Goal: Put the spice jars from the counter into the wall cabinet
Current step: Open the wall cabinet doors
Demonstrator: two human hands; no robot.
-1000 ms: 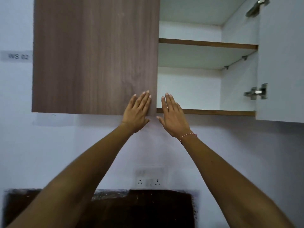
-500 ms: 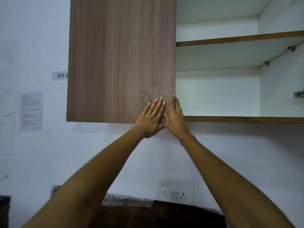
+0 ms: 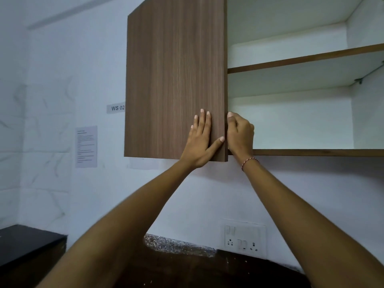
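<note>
Wall cabinet (image 3: 291, 121) is seen from below, mounted on a white wall. Its right half is open: white interior, one wood-edged middle shelf (image 3: 301, 61), and a bottom shelf (image 3: 311, 152) whose brown front edge runs off to the right. Nothing is seen on either shelf from this angle. The left half is covered by a closed wood-grain door (image 3: 174, 80).

Left hand (image 3: 200, 140) is laid flat on the door's lower right corner, fingers straight and together, thumb stretched toward the door's edge. Nothing is held by it. Right hand (image 3: 240, 134) is placed just beside that edge, inside the open half; its fingers are curled at the edge of the door, knuckles outward (whether the edge is actually gripped cannot be told). A red-and-white thread bracelet (image 3: 249, 163) is worn on the right wrist.

No spice jars are found in view; the counter (image 3: 176, 244) is largely hidden behind both forearms, only a speckled strip and dark surface showing.

Surroundings: a "WS 02" label (image 3: 116, 108) and a printed sheet (image 3: 86, 146) on the wall left of the cabinet, a socket-and-switch plate (image 3: 245, 240) below the right arm, a black surface (image 3: 27, 242) at lower left.
</note>
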